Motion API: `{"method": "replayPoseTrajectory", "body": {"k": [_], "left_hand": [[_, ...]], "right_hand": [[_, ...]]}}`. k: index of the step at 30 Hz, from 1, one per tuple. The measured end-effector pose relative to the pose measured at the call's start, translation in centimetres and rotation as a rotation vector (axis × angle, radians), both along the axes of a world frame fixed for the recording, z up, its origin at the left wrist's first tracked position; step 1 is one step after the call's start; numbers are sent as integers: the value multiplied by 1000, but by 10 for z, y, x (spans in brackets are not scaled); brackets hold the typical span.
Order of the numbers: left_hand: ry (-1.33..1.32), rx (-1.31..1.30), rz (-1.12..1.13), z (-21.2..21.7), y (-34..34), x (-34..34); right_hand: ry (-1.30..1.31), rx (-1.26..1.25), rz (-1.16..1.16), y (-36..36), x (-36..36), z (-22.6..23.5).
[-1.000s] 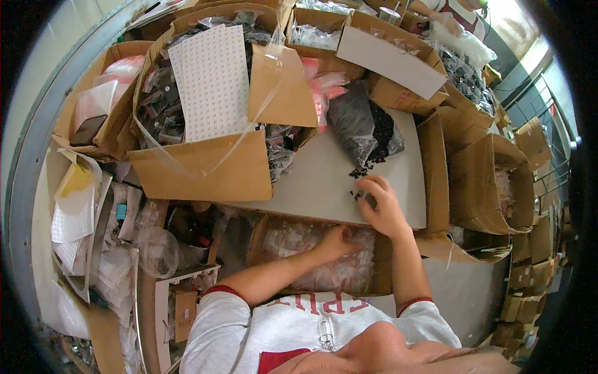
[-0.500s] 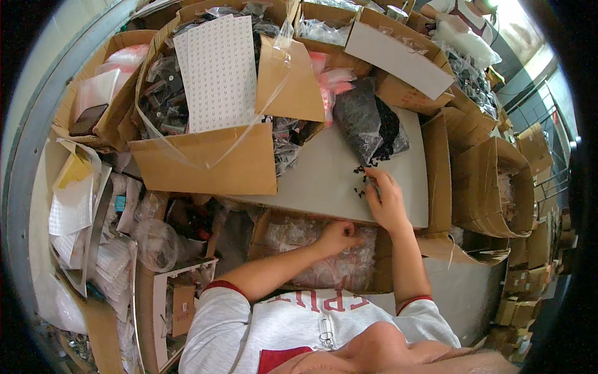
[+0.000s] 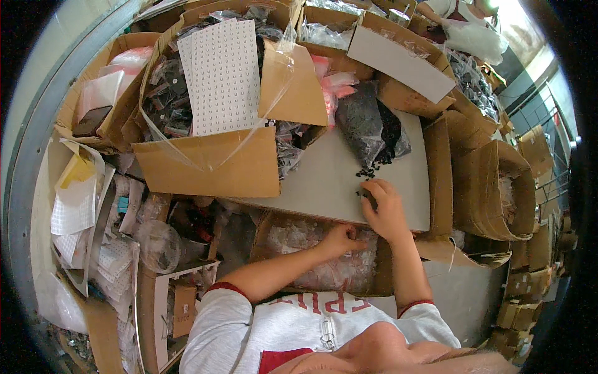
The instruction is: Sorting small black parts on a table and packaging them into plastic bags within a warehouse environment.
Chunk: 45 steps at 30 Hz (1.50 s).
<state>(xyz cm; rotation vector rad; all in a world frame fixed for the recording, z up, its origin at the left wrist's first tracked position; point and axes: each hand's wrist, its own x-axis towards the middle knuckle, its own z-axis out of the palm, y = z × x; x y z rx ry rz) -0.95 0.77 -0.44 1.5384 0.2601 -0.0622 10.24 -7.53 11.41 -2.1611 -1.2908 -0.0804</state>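
On the pale tabletop (image 3: pixel 311 187), my right hand (image 3: pixel 387 213) rests near the edge with bent fingers, thumb and fingertips apart. Just beyond its fingertips lie loose small black parts (image 3: pixel 366 172). They trail from the mouth of a clear plastic bag (image 3: pixel 360 121) filled with more of the same black pieces. My left hand (image 3: pixel 338 242) hovers over an open cardboard box (image 3: pixel 265 234) of small clear bags (image 3: pixel 311 265), below the table edge. Its fingers are curled in, and whatever they may hold is too small to make out.
A large carton (image 3: pixel 208 165) of dark bagged parts, topped by a white printed sheet (image 3: pixel 221 75), stands left on the table. Pink-edged bags (image 3: pixel 333 84) lie behind the black-parts bag. Tall open cartons (image 3: pixel 492 187) line the right side. Another person (image 3: pixel 467 15) is at the far right.
My right hand has drawn back a little from the loose black parts toward me. The left hand stays over the box, its fingers still curled.
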Motion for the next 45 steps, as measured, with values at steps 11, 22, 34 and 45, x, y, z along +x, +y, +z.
{"method": "replayPoseTrajectory", "body": {"k": [11,22,34,45], "left_hand": [[-153,-340,78,-11,-13,11],[-111,-444,17,-2,-12,8],[-196,-333,-464,18,11,-12],[-470,255,-94,48,2,-16]], "right_hand": [[-42,14,7,-3,-13,-10],[192,-48,34,-39,-41,2],[256,-106,252,-77,-57,-1],[297,82,87,-98,-55,-6]]}}
